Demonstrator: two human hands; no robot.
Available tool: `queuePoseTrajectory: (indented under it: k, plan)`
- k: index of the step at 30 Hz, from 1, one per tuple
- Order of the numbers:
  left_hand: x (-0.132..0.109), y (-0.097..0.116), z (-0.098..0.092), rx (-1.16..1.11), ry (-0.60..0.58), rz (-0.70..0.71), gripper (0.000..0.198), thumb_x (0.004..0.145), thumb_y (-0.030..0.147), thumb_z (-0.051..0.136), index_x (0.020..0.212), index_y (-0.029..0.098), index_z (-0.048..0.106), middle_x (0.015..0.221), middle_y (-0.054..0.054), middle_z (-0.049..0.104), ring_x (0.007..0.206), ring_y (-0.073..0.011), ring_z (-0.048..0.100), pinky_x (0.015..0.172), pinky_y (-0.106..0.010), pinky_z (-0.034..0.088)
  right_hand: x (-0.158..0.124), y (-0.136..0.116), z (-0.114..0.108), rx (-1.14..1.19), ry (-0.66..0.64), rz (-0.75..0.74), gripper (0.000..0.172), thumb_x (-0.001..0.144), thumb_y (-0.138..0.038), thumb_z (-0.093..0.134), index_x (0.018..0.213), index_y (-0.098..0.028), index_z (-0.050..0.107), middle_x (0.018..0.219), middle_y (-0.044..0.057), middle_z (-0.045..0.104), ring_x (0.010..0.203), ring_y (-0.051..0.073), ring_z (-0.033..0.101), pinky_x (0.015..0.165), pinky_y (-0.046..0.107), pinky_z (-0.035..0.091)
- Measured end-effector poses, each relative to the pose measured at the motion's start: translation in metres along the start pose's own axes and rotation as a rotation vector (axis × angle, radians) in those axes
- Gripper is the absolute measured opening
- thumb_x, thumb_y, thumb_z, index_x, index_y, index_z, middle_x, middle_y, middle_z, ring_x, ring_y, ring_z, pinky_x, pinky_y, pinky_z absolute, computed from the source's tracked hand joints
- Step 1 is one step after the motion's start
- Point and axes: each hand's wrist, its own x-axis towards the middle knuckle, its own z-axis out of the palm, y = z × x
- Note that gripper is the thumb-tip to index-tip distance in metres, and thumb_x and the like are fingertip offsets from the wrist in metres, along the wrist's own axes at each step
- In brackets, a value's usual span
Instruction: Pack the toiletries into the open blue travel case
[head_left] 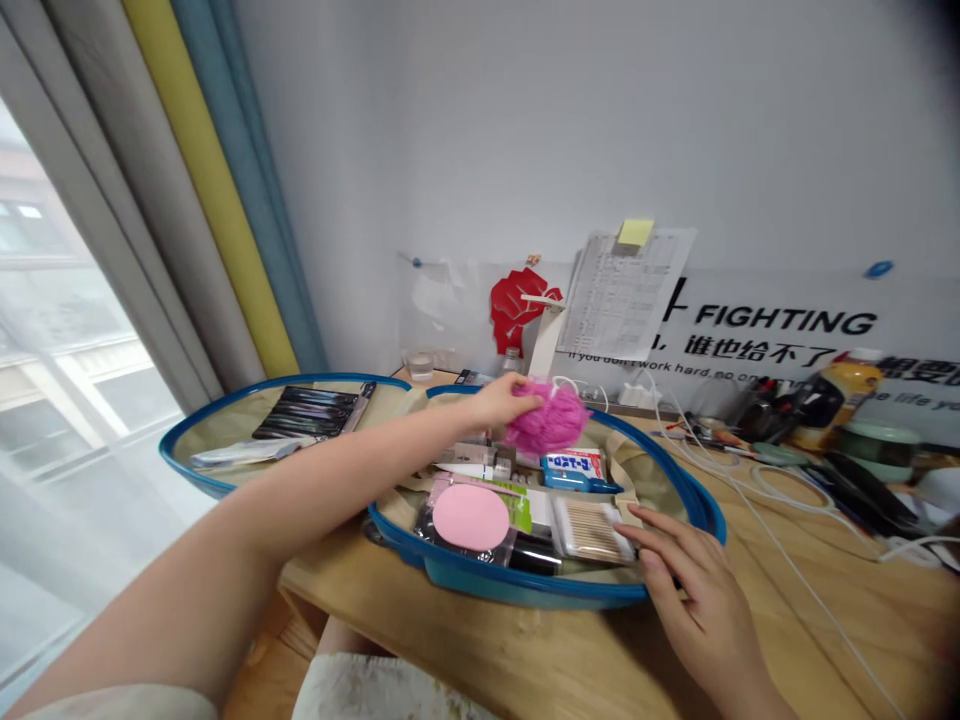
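Pink puff [551, 420] is up over the far side of the blue bag [540, 592], and the left hand [501, 402] has its fingers closed on it. By the bag's near right edge, the right hand [697, 592] has loose, spread fingers and holds nothing. Cotton sticks [591, 530], a pink oval pad [471, 517] and a blue tube [574, 482] already lie in the bag. The puff is not down with them yet. I cannot tell how much is left.

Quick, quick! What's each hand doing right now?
Left hand: closed, holding the pink puff.
Right hand: open, right by the cotton swabs; can't tell if it's touching them.
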Motion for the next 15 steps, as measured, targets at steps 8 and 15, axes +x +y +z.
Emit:
queuePoseTrajectory:
  k: [8, 15]
  plan:
    - [0.031, -0.031, 0.088, 0.012, 0.014, 0.071, 0.053, 0.069, 0.044, 0.074, 0.108, 0.016, 0.052, 0.120, -0.014, 0.055, 0.111, -0.0251, 0.053, 0.099, -0.042, 0.042, 0.000, -0.001, -0.001, -0.005, -0.014, 0.000, 0.026, 0.089, -0.033, 0.043, 0.096, -0.027, 0.068, 0.105, 0.004, 0.067, 0.094, 0.018, 0.062, 0.080, 0.035, 0.047]
    - [0.022, -0.038, 0.100, 0.012, -0.244, 0.160, 0.050, 0.082, 0.045, 0.061, 0.121, 0.016, 0.048, 0.123, -0.014, 0.055, 0.110, -0.0227, 0.055, 0.097, -0.040, 0.044, 0.002, -0.004, -0.003, -0.011, -0.036, 0.030, 0.029, 0.089, -0.035, 0.042, 0.094, -0.027, 0.069, 0.103, 0.004, 0.068, 0.093, 0.019, 0.063, 0.079, 0.036, 0.047]
